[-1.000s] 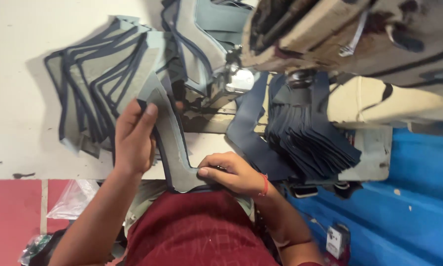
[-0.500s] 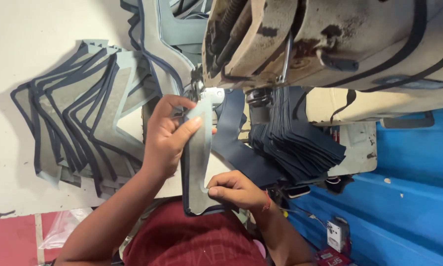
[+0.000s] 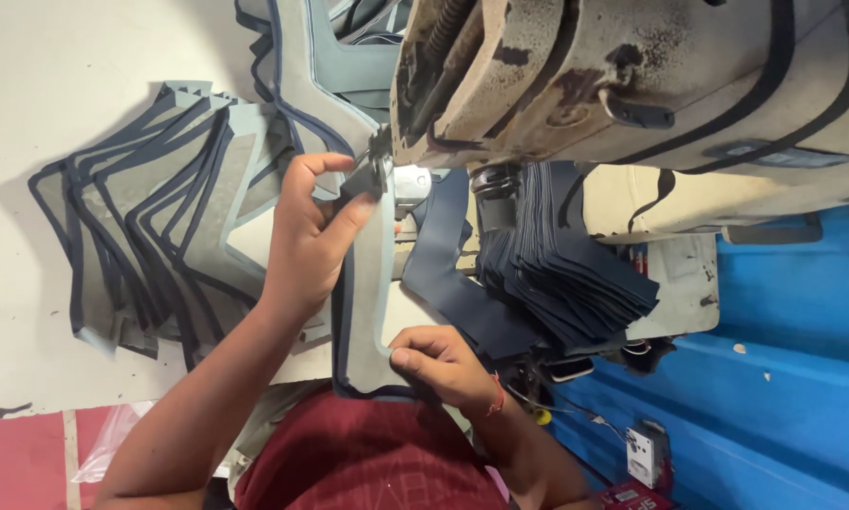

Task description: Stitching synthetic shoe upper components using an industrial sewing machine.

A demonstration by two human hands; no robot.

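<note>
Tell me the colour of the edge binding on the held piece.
Dark navy binding on grey, head view.

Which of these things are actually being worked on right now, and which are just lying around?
In use:
grey piece with dark edging, pinched by left hand and right hand
sewing machine

Lying about:
fanned pile of edged grey pieces
stack of dark blue pieces
clear plastic bag

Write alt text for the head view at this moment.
Both hands hold a grey fabric piece with dark blue edging at an industrial sewing machine: the left hand pinches its top near the needle, the right hand its bottom. A fanned pile of similar edged pieces lies left, stacked dark blue cut pieces right.
</note>
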